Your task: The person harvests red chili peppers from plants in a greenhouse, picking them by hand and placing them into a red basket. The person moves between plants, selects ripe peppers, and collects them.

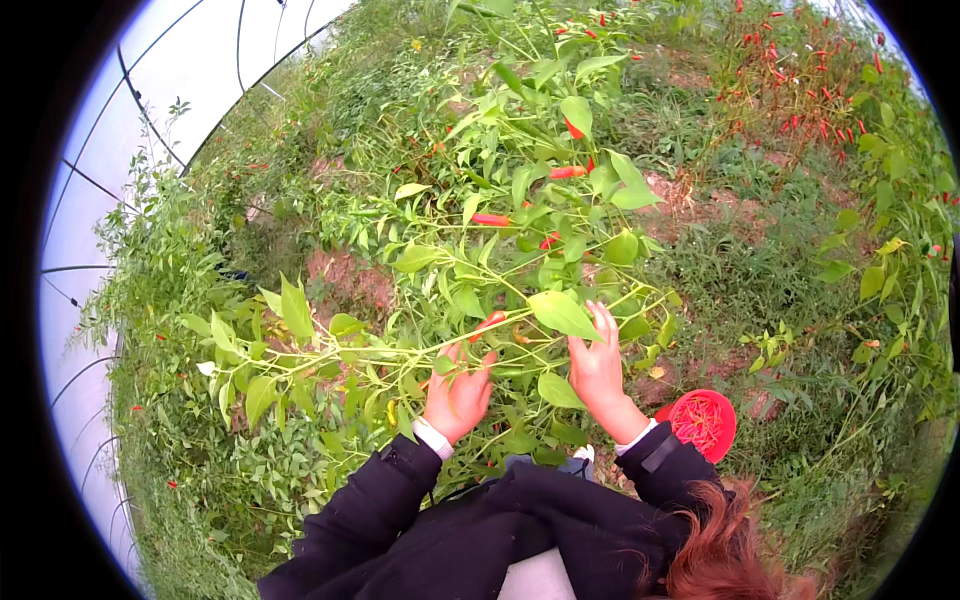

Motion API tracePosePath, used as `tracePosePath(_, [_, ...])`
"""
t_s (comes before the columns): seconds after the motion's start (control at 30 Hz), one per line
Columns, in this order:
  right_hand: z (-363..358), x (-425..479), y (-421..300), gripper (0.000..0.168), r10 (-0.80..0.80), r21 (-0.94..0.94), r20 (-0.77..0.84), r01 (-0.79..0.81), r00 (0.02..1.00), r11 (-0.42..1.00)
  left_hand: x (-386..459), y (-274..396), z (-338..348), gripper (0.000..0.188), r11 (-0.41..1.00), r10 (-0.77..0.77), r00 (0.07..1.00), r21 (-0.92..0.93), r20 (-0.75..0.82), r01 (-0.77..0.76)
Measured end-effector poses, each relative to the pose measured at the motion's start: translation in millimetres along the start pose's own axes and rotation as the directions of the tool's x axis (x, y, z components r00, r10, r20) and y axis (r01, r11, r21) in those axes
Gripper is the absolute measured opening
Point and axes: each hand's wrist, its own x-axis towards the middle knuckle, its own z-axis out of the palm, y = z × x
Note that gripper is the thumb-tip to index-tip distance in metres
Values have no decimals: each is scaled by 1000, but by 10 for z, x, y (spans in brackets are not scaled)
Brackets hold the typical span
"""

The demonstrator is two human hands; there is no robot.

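Note:
A chili pepper plant with green leaves and long pale stems spreads before me. My left hand (pixel 457 394) is among its stems, thumb and fingers apart, with a small leaf covering part of the fingers. Just above it a red chili pepper (pixel 489 325) hangs by a slanting stem (pixel 420 350). On the other side my right hand (pixel 600 375) reaches up to a broad green leaf (pixel 562 313). That leaf's tip hides the gap between thumb and fingers, so any grip there cannot be made out. Higher on the plant is another red chili (pixel 491 220).
A red bucket (pixel 726 439) holding many picked red chilies stands on the ground by my right forearm. Weeds cover much of the soil. A drying plant with red chilies (pixel 810 90) grows at the upper right. The plastic greenhouse wall (pixel 90 225) curves along the left.

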Motion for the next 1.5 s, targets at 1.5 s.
tracePosePath(1.5, [678,1192,1189,21,607,55,683,-857,406,513,-253,487,720,68,985,102,963,111,251,-133])
